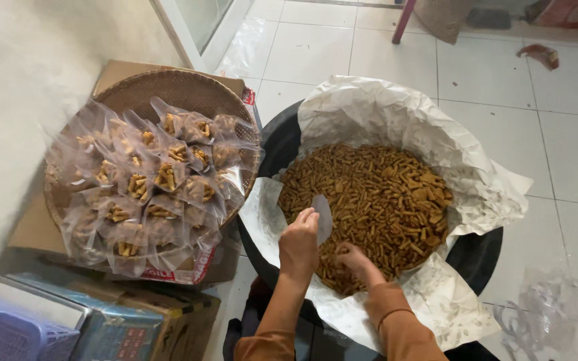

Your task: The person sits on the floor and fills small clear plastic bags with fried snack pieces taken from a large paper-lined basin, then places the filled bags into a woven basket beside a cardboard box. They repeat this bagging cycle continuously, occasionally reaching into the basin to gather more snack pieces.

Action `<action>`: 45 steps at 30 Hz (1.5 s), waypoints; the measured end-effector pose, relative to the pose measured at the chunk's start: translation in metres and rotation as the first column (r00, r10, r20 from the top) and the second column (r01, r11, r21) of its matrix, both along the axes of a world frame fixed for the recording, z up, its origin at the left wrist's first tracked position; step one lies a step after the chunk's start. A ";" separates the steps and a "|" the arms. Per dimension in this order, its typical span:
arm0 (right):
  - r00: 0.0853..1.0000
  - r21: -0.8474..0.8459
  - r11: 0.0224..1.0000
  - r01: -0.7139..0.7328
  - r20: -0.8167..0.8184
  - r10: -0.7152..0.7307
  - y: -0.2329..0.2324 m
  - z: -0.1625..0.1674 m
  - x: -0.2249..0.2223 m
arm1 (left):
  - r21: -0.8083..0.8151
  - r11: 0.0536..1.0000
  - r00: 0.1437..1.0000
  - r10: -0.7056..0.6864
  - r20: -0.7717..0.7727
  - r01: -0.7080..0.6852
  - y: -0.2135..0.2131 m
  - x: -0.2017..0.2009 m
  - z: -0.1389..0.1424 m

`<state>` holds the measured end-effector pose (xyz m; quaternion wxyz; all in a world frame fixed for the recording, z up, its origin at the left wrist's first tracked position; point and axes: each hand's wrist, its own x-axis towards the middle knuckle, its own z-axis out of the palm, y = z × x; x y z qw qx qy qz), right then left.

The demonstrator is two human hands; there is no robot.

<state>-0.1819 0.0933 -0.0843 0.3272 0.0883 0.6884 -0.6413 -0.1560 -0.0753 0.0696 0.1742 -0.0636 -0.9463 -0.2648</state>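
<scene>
My left hand [299, 244] pinches a small clear bag [322, 217] over the paper-lined black tub [479, 257], fingers together on its limp, slippery film, best held at the mouth, while my right hand [354, 257] curls, fingers together, into light, brittle fried sticks [376, 200].
</scene>
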 end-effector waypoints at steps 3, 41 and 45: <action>0.945 -0.478 0.816 0.325 0.204 -0.257 0.017 0.033 -0.001 | 0.020 1.000 1.000 0.008 0.029 -0.009 0.004 0.006 0.000; 0.981 0.716 0.681 0.157 -0.037 -0.188 0.027 0.016 -0.022 | 0.252 0.968 0.990 -0.037 0.133 0.003 0.000 0.002 -0.017; 0.990 0.847 0.532 0.023 0.055 -0.132 -0.009 -0.013 0.008 | 0.204 0.979 0.988 -0.030 0.149 -0.001 -0.005 0.002 -0.014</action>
